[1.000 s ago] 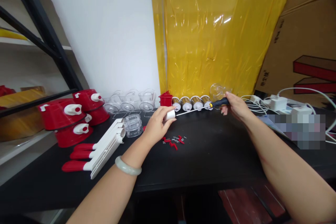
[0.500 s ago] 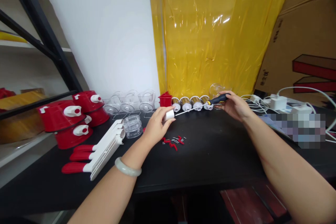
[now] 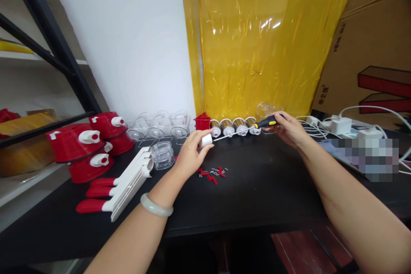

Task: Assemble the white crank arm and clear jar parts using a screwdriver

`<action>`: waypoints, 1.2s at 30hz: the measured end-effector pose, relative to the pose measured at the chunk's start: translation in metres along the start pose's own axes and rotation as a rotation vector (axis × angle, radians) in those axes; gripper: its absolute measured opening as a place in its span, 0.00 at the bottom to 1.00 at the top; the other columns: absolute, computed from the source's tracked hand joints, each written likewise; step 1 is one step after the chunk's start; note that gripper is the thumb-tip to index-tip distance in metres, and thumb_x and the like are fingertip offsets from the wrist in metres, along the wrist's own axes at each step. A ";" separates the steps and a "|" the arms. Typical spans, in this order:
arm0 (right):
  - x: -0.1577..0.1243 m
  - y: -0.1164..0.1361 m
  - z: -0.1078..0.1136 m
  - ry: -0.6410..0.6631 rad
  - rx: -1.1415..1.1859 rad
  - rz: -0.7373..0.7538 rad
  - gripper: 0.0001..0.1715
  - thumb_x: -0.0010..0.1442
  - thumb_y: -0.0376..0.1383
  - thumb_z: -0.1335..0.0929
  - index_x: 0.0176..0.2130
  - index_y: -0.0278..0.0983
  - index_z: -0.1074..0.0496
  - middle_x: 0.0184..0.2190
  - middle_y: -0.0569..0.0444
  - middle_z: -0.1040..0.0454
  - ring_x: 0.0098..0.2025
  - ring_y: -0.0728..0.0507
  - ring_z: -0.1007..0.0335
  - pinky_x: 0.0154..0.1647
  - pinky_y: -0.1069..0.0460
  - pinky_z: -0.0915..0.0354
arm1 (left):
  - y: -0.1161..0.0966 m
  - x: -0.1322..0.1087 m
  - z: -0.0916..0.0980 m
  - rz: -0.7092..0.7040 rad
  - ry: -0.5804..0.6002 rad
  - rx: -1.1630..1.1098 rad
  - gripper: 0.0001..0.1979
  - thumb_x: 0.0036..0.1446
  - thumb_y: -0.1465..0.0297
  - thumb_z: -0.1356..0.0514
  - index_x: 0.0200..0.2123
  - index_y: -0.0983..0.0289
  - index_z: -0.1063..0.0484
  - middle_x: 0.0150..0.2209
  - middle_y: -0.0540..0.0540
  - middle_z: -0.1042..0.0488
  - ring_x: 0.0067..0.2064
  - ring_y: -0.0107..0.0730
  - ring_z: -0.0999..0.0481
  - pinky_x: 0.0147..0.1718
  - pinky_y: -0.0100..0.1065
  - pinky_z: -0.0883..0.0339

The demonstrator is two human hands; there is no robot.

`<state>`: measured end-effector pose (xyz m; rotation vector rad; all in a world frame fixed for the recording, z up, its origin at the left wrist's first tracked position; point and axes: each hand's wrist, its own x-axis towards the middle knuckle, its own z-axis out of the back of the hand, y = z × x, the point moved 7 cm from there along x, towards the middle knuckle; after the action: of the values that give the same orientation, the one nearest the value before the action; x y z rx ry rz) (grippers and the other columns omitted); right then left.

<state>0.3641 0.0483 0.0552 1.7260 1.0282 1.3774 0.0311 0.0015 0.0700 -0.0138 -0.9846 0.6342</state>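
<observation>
My left hand (image 3: pixel 192 153) is closed around a small white cylindrical part (image 3: pixel 206 140), held just above the black table (image 3: pixel 257 188). My right hand (image 3: pixel 288 129) grips the black and yellow handle of a screwdriver (image 3: pixel 253 129). Its thin shaft runs left and its tip sits in the end of the white part. Just below my left hand, small red clips and tiny metal pins (image 3: pixel 212 174) lie scattered on the table.
Red housings with white knobs (image 3: pixel 85 145), white and red handles (image 3: pixel 120 184) and clear plastic cups (image 3: pixel 160 126) fill the left side. A red part (image 3: pixel 202 121) and several brass-coloured spools (image 3: pixel 233 125) line the back by a yellow curtain. White chargers and cables (image 3: pixel 340 125) lie at right.
My right hand has shifted its hold on the screwdriver handle, the fingers curling over it as if turning. My left hand and the white part have barely moved.
</observation>
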 end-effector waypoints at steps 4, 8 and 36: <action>0.000 0.001 -0.001 -0.011 -0.089 0.008 0.24 0.47 0.55 0.25 0.31 0.41 0.32 0.22 0.56 0.25 0.21 0.45 0.28 0.25 0.49 0.28 | 0.001 0.000 0.001 0.002 -0.016 0.002 0.19 0.64 0.67 0.41 0.58 0.57 0.34 0.51 0.58 0.28 0.50 0.39 0.27 0.50 0.42 0.32; 0.001 -0.002 -0.001 -0.026 -0.180 0.016 0.26 0.52 0.58 0.29 0.29 0.41 0.35 0.14 0.57 0.32 0.14 0.47 0.37 0.15 0.52 0.37 | -0.001 0.001 0.001 -0.010 -0.009 0.002 0.19 0.64 0.67 0.41 0.58 0.57 0.34 0.51 0.58 0.28 0.51 0.39 0.27 0.51 0.42 0.32; 0.000 -0.001 -0.005 -0.042 -0.134 0.049 0.21 0.55 0.55 0.31 0.36 0.42 0.34 0.17 0.58 0.33 0.16 0.47 0.37 0.15 0.52 0.41 | 0.002 0.000 0.000 0.015 0.004 -0.014 0.19 0.64 0.67 0.41 0.58 0.56 0.34 0.53 0.58 0.29 0.54 0.41 0.28 0.51 0.42 0.31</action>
<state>0.3590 0.0489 0.0553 1.6834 0.8568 1.4022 0.0303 0.0028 0.0698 -0.0346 -0.9862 0.6413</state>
